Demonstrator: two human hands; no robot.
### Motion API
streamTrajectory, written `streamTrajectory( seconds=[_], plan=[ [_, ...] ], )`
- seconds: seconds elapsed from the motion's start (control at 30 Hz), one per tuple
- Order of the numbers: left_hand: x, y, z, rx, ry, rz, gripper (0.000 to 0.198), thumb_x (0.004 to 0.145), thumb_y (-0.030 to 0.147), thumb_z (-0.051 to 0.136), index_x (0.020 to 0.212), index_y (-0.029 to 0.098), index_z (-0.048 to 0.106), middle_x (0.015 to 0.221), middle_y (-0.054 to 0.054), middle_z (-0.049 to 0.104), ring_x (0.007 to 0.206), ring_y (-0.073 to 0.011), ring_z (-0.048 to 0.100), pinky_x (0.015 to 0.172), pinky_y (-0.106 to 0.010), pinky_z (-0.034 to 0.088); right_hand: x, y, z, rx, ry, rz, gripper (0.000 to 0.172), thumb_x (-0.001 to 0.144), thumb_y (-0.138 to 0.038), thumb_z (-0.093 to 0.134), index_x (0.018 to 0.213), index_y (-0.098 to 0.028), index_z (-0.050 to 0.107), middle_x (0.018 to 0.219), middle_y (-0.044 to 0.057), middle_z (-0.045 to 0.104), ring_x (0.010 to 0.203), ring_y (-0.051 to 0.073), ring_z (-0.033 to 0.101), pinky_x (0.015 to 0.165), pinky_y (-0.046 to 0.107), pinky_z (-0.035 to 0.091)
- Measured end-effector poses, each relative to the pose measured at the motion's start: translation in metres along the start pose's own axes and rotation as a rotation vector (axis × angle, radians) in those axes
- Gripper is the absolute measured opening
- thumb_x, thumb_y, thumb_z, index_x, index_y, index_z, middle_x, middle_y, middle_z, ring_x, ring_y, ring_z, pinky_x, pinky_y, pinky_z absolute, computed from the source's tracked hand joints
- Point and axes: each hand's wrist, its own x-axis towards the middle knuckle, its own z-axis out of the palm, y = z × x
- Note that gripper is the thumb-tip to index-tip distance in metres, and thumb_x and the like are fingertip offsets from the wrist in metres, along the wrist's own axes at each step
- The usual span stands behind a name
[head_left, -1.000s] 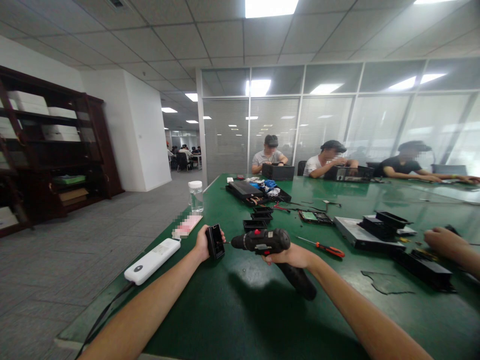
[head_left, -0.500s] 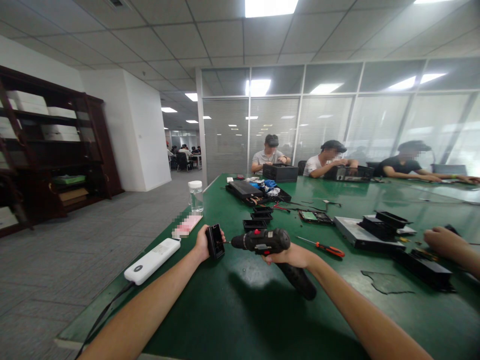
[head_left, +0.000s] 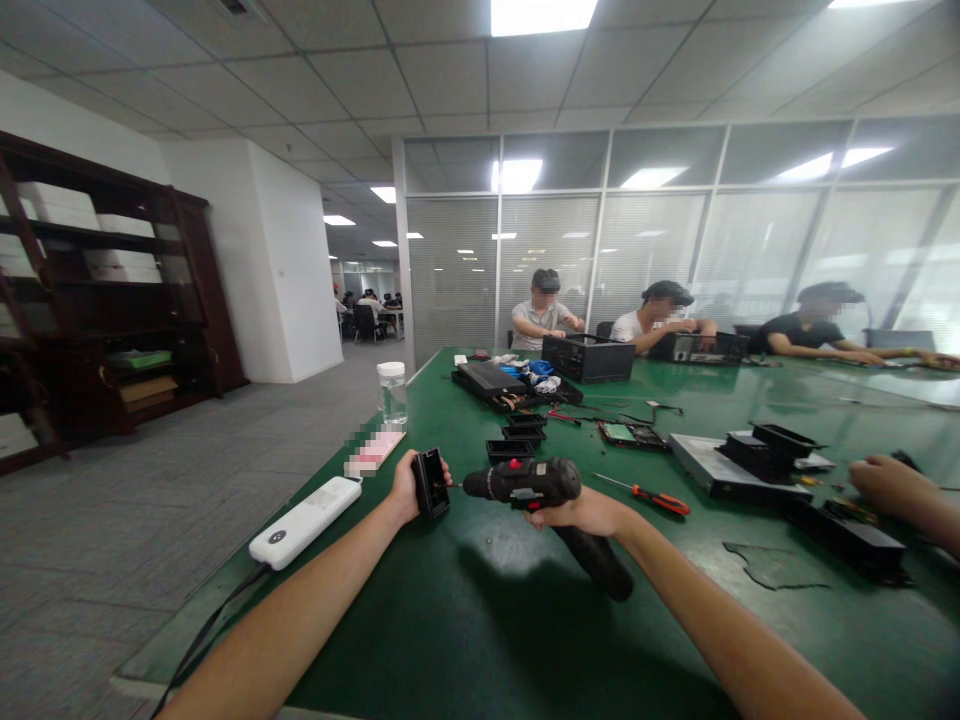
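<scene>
My left hand (head_left: pixel 406 487) is closed round a small black box-like part (head_left: pixel 432 483), held upright over the green table (head_left: pixel 390 620). In my right hand (head_left: pixel 592 512) is a black power drill (head_left: pixel 536 483) with red details, its fingers wrapped round the grip. The drill points left, and its bit reaches the open face of the black part; whether the tip touches a screw is too small to tell. Just behind the drill lie several black frame-like parts (head_left: pixel 510 449). A screwdriver (head_left: pixel 651 498) with an orange and black handle rests to the right of the drill.
At the left edge are a white power bank (head_left: pixel 304 523) with a cable and a clear bottle (head_left: pixel 391 395). Rightward lie a silver case (head_left: pixel 720 474), a long black housing (head_left: pixel 847 540) and another person's hand (head_left: pixel 889 482). People sit behind black cases (head_left: pixel 589 357) across the table.
Across the table, the black case at the middle has shifted right, and the person behind it has changed arm position. My hands, the drill and the black part look unmoved.
</scene>
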Motion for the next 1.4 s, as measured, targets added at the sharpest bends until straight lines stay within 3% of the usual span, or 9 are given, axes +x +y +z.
streamTrajectory(
  seconds=[1.4],
  plan=[
    [0.0020,-0.0014,-0.0039,0.001,-0.028,0.011,0.038,0.069,0.038,0.032,0.070,0.007,0.055,0.066,-0.012,0.056,0.057,-0.0195,0.054,0.061,-0.037,0.042,0.0001,-0.0022,-0.0003,0.012,-0.007,0.007,0.023,0.066,-0.029,0.052,0.079,-0.011,0.053,0.074,0.004,0.054,0.070,0.013,0.050,0.070,0.028,0.040]
  ],
)
